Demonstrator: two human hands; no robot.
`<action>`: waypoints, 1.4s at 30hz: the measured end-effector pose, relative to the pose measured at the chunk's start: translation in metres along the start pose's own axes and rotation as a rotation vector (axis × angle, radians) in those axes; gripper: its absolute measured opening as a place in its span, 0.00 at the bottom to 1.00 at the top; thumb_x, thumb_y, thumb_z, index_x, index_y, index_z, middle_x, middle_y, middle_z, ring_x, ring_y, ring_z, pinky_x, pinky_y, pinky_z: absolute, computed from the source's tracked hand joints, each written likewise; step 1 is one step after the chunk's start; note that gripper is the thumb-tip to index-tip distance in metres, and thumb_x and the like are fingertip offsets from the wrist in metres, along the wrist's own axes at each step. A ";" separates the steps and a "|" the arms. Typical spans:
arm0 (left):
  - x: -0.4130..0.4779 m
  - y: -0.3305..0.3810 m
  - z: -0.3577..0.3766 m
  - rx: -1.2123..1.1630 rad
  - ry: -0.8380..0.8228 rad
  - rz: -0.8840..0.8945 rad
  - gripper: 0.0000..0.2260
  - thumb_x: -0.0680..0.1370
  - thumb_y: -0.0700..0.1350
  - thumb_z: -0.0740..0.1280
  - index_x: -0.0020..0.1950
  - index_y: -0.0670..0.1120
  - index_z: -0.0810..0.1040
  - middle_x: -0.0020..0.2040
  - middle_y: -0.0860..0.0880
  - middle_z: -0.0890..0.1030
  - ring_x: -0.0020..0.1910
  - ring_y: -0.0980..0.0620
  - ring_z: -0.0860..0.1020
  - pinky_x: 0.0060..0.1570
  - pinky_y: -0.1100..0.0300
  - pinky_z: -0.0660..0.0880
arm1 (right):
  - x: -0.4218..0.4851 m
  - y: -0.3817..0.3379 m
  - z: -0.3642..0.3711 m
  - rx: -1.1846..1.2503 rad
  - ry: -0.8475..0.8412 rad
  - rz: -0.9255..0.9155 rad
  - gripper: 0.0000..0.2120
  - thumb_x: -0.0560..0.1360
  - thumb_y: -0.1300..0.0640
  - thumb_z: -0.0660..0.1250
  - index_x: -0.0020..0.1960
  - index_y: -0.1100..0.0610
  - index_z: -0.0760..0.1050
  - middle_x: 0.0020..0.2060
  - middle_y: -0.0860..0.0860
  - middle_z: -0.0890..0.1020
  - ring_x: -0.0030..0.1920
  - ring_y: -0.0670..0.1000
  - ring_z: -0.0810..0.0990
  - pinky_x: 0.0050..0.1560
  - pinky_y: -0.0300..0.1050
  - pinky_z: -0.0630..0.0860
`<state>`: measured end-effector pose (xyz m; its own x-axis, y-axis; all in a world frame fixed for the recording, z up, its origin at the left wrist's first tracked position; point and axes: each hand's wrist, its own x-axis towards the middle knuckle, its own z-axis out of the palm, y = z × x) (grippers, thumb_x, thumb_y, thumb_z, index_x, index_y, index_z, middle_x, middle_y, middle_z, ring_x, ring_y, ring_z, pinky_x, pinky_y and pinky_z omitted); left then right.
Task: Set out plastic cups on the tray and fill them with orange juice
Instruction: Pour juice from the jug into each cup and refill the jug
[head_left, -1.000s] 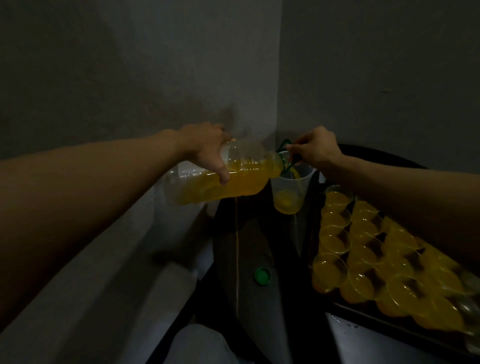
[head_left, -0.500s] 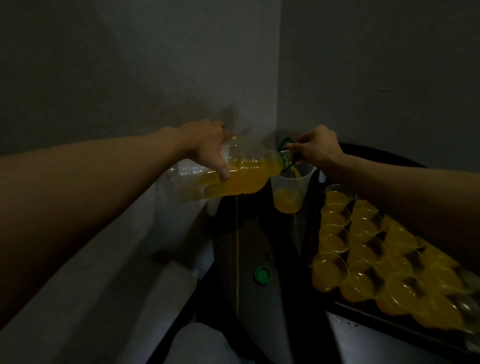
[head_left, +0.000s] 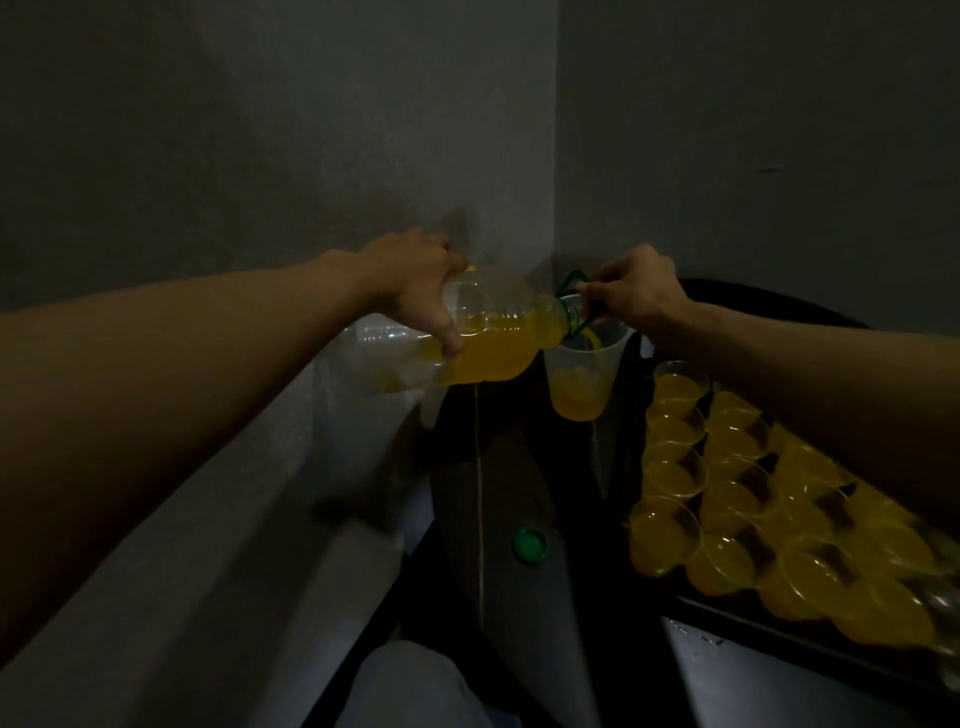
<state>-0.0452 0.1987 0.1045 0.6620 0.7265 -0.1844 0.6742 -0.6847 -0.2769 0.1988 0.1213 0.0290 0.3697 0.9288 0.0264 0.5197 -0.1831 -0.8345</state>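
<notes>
The juice has sunk lower in the clear plastic bottle (head_left: 493, 348) than it stood a second ago, and the pool in the translucent plastic jug (head_left: 579, 384) has crept up a little; both hands have barely shifted. So the pour is running, and the jug looks about a third full, with plenty of juice left in the bottle.

The left hand (head_left: 415, 280) is wrapped over the bottle's middle, thumb underneath, holding it nearly level with its mouth over the jug. The right hand (head_left: 639, 296) has its fingers pinched on the green plastic loop (head_left: 567, 278) at the bottle's neck, just above the jug's rim; whether they also catch the rim I cannot tell.

The small clear plastic cups (head_left: 727, 499) stand packed rim to rim on the dark flat tray (head_left: 769, 629) to the right, those I can see already orange. The jug is just beside the nearest row, and the grey wall corner (head_left: 550, 156) closes in right behind the hands. The open room is toward me, over the dark tabletop (head_left: 509, 467), where only the round green bottle cap (head_left: 530, 543) lies
</notes>
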 end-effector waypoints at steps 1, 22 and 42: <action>0.000 0.000 0.000 0.003 0.000 -0.001 0.51 0.61 0.69 0.77 0.78 0.50 0.65 0.67 0.46 0.71 0.65 0.42 0.71 0.52 0.51 0.69 | 0.000 0.000 0.000 -0.002 -0.001 -0.004 0.04 0.78 0.59 0.69 0.47 0.60 0.80 0.39 0.52 0.83 0.30 0.40 0.82 0.30 0.29 0.76; -0.007 0.000 -0.014 0.061 -0.005 -0.021 0.50 0.59 0.71 0.76 0.76 0.50 0.68 0.65 0.47 0.72 0.64 0.43 0.70 0.57 0.49 0.71 | 0.003 0.000 0.004 -0.023 0.027 -0.013 0.08 0.78 0.58 0.70 0.46 0.63 0.82 0.39 0.55 0.85 0.36 0.46 0.84 0.38 0.36 0.81; -0.009 -0.004 -0.015 0.094 0.007 -0.028 0.54 0.58 0.74 0.74 0.78 0.52 0.65 0.68 0.46 0.70 0.66 0.43 0.69 0.59 0.49 0.69 | 0.003 0.002 0.008 0.040 0.033 0.005 0.07 0.78 0.57 0.71 0.43 0.59 0.82 0.37 0.53 0.85 0.34 0.42 0.84 0.35 0.33 0.79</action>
<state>-0.0485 0.1942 0.1214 0.6454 0.7449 -0.1692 0.6591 -0.6550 -0.3695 0.1952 0.1265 0.0234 0.3977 0.9166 0.0402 0.4872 -0.1738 -0.8558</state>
